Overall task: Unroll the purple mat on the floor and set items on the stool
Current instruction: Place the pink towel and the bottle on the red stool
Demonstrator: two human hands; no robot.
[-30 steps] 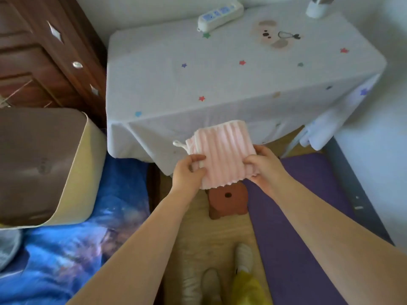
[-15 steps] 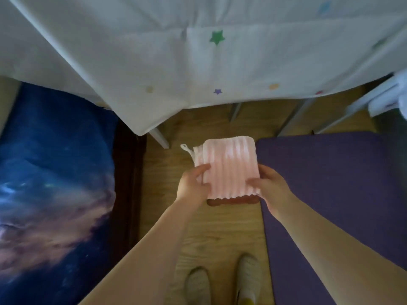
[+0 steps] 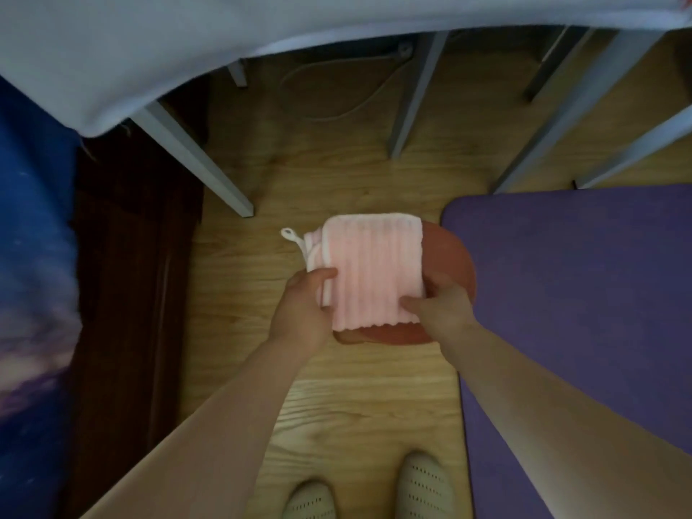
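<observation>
Presently, I find the folded pink towel (image 3: 369, 269) held directly over the reddish-brown stool (image 3: 455, 264), whose top shows as a crescent past the towel's right edge and as a strip below its near edge. The left hand (image 3: 305, 312) grips the towel's near-left corner, thumb on top and fingers curled out of sight beneath. The right hand (image 3: 443, 309) pinches the near-right corner in the same manner, thumb lying across the pink ribs. Both hands sit at the towel's near edge, so the cloth extends away from the fingers, toward the table legs (image 3: 194, 155).

The towel's ribs run near to far. Its hanging loop (image 3: 290, 234) projects off the far-left corner, over bare wooden floor (image 3: 359, 398). I judge the towel offset slightly left of the stool's centre; whether it already rests on the seat or hangs just above it, I cannot tell.

The purple mat (image 3: 584, 294) lies flat, its left edge just beside the stool.

My assessment: setting down calls for a small shift to the right, then release. Neither hand is nearer; both are equally placed.
</observation>
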